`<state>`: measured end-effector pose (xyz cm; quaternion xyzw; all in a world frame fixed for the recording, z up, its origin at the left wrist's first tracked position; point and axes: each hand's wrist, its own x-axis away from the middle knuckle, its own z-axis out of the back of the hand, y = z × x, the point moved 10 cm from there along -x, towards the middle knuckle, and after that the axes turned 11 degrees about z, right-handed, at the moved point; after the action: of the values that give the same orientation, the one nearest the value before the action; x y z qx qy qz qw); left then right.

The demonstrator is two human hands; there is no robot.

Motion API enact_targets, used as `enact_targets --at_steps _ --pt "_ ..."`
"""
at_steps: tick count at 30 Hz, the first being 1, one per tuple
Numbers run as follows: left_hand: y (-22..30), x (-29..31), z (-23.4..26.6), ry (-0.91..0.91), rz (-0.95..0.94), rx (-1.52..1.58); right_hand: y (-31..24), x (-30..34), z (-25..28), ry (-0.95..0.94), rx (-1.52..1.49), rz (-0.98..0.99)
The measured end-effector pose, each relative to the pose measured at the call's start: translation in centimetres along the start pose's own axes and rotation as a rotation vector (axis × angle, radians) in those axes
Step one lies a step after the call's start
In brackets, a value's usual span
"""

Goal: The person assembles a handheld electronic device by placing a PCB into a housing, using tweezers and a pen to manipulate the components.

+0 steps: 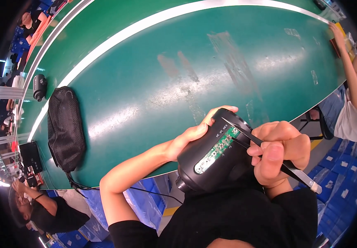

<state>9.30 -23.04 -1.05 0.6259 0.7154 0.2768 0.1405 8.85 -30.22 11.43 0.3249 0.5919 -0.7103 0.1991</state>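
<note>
A black, rounded cylindrical housing (205, 144) is tilted in front of my chest, above the table's near edge. Set in a long oval slot along its side is a green circuit board (215, 153) with small components. My left hand (188, 138) wraps around the far left side of the housing, its fingers partly hidden behind it. In my right hand (279, 149) is a pair of dark tweezers (296, 173), pinched between thumb and fingers. The tweezers' two tips are spread apart over the upper end of the board; whether they touch it I cannot tell.
The green table (145, 103) carries tape scraps and worn marks. At left lie a black mesh bag (67, 132), a small black cylindrical device (40, 87) and a black box (30, 157). Co-workers sit at left and right. Blue crates (343, 173) stand on the right.
</note>
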Motion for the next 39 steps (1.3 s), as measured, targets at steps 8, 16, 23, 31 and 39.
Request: enact_targets --at_steps 8,16,23,31,39 --pt "0.3 -0.6 0.1 0.013 -0.004 -0.007 0.1 -0.3 0.4 -0.071 0.102 0.084" --pt "0.4 -1.1 -0.4 -0.009 0.024 0.065 0.5 -0.3 1.8 0.035 0.059 0.04" --pt "0.6 -1.6 0.0 0.033 0.018 0.002 1.4 -0.3 3.0 0.2 -0.169 0.042" --pt "1.1 -1.8 0.1 0.048 0.011 -0.052 1.4 -1.4 2.4 0.026 -0.163 0.102" --pt "0.8 -0.2 1.9 0.204 -0.023 0.315 8.4 -6.7 4.7 0.223 -0.296 -0.113"
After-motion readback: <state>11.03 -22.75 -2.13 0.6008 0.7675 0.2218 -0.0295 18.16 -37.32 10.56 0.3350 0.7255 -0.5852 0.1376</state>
